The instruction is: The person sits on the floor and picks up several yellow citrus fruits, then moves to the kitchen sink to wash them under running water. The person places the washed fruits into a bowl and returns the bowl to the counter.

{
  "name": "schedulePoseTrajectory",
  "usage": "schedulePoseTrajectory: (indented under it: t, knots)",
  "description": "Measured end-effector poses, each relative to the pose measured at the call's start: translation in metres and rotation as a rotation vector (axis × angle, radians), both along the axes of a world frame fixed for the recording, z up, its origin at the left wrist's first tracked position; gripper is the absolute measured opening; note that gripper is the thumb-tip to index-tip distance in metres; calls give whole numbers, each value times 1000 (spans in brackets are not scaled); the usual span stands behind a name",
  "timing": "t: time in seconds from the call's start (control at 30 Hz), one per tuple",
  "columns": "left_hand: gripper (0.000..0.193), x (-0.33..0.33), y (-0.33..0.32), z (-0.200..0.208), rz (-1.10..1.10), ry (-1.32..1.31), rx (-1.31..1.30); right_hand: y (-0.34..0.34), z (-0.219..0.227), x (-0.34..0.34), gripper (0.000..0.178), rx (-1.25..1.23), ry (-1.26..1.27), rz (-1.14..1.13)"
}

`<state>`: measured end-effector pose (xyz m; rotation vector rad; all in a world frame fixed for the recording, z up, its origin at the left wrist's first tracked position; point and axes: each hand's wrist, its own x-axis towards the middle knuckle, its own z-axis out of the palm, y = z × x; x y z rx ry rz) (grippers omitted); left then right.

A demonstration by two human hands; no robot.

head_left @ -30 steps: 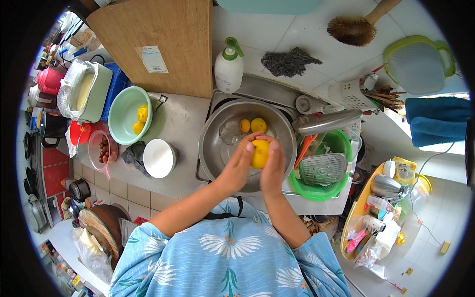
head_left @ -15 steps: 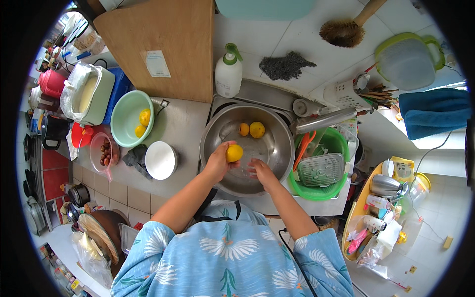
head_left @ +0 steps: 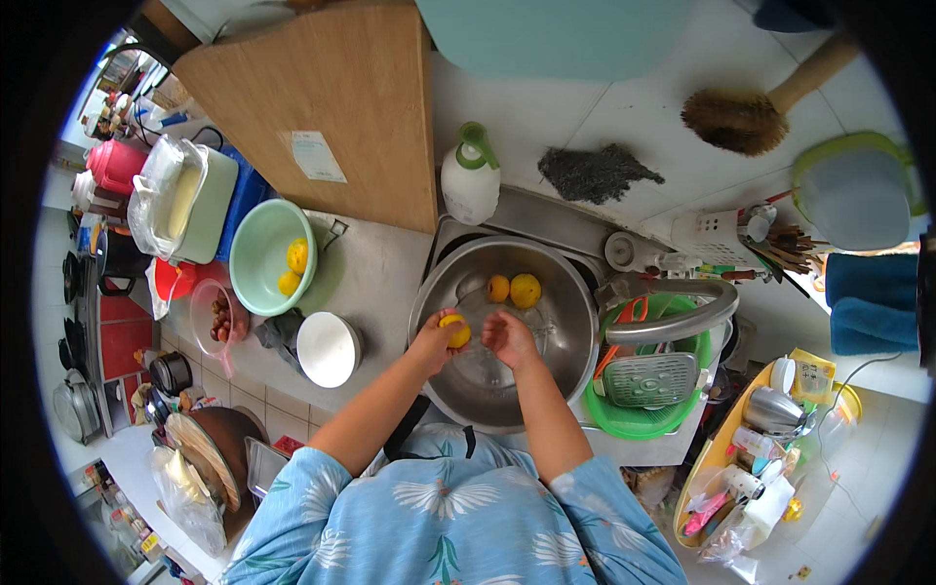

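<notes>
A large round steel basin (head_left: pixel 575 390) rests in the sink, with a little water at its bottom. Over its left side my left hand (head_left: pixel 432 346) is closed around a yellow fruit (head_left: pixel 456 330), whose upper part shows past the fingers. My right hand (head_left: pixel 511 341) is raised beside it, apart from the fruit. Its fingers are loosely curled, and I see nothing in them. Two more fruits lie in the basin beyond my hands: a larger yellow one (head_left: pixel 525 290) and a smaller orange-yellow one (head_left: pixel 498 289), side by side.
A steel tap (head_left: pixel 682 317) arches over a green basket (head_left: pixel 639 421) at the right. On the left counter stand a pale green bowl (head_left: pixel 255 292) holding two yellow fruits, a white bowl (head_left: pixel 328 348) and a pink container (head_left: pixel 207 331) of brown fruits. A pump bottle (head_left: pixel 470 185) stands behind the basin.
The view has shifted, so the scene sits lower and farther right. My left hand still holds the fruit. My right hand has risen nearer to it, its fingers more curled.
</notes>
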<state>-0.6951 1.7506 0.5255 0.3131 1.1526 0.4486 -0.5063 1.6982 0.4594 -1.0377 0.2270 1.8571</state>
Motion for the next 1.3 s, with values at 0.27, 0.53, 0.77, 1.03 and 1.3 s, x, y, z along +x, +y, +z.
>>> schedulePoseTrajectory:
  t: [0.27,0.53,0.77,1.03,1.3]
  knots:
    - [37,30,9,41,-105,-363,-245,-17,174,-11,39,626,-1315,392]
    - [38,42,-7,132,-142,-389,-213,-7,233,-21,37,833,-1459,287]
    - [49,44,-19,194,-415,-330,179,-19,259,-32,33,561,-1350,35]
    - [60,31,-21,211,-367,-530,84,-30,297,-15,42,659,-1201,197]
    - [57,26,-25,201,-333,-612,22,-39,310,-19,46,636,-1105,252]
